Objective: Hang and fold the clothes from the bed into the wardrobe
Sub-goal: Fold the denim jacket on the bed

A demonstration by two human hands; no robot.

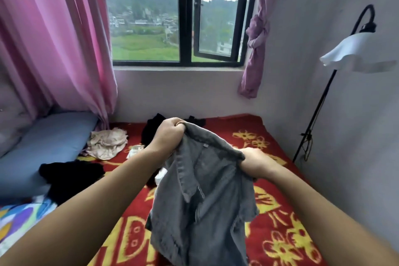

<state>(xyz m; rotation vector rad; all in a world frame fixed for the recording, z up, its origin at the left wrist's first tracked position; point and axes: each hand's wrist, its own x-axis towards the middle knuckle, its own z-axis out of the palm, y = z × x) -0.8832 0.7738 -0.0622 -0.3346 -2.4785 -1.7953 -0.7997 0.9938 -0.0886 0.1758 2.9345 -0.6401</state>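
The bed (248, 134) is big and takes up most of the room. It has a red cover with yellow flowers on it. Behind it is a window (185, 15) with green hills outside. There are two pink curtains: a wide one (54, 49) on the left, and a thin one (257, 34) on the right tied in a knot. One tall black lamp (356, 49) with a white shade stands by the right wall. One blue pillow (43, 147) lies at the left side of the bed.

A grey shirt (200, 201) is held up over the bed, hanging down soft and wrinkly, with its collar at the top. The left hand (170, 131) grips one end of the collar, fingers curled tight on the cloth. The right hand (257, 162) grips the other end the same way.

More clothes lie on the bed. I count three black ones: one (69, 177) near the pillow and two (151, 131) farther back. One cream one (108, 142) is bunched up just beside the pillow.
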